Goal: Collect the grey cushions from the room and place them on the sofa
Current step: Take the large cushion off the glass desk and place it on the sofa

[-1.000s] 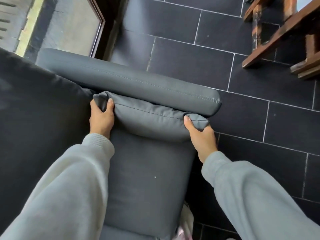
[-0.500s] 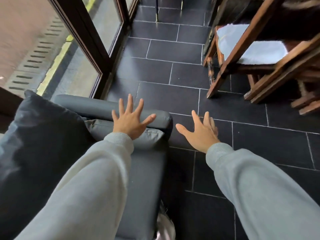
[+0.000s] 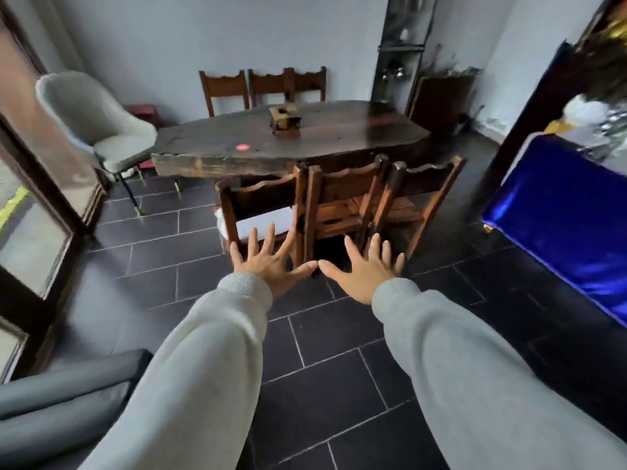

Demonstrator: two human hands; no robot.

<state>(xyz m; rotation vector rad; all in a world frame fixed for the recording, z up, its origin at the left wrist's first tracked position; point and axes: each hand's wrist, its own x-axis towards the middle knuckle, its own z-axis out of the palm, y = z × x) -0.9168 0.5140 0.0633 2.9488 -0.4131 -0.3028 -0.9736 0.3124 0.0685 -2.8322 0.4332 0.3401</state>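
Note:
Both arms in pale grey sleeves stretch out in front of me over the dark tiled floor. My left hand (image 3: 269, 262) is empty with fingers spread wide. My right hand (image 3: 364, 269) is empty too, fingers fanned, thumb tip nearly touching the left thumb. The grey sofa (image 3: 68, 385) shows only as an armrest and a strip of seat in the bottom left corner, partly behind my left sleeve. I see no loose grey cushion in the room from here.
A dark wooden table (image 3: 288, 137) stands ahead with three wooden chairs (image 3: 342, 201) on its near side and more behind. A pale upholstered armchair (image 3: 98, 123) sits at the left by the glass door (image 3: 37, 232). A blue cloth-covered stand (image 3: 563, 205) is on the right.
A second ago both hands gripped a grey cushion on the sofa seat against the armrest. They let go and opened, and my view swung up and right from the sofa to the dining area.

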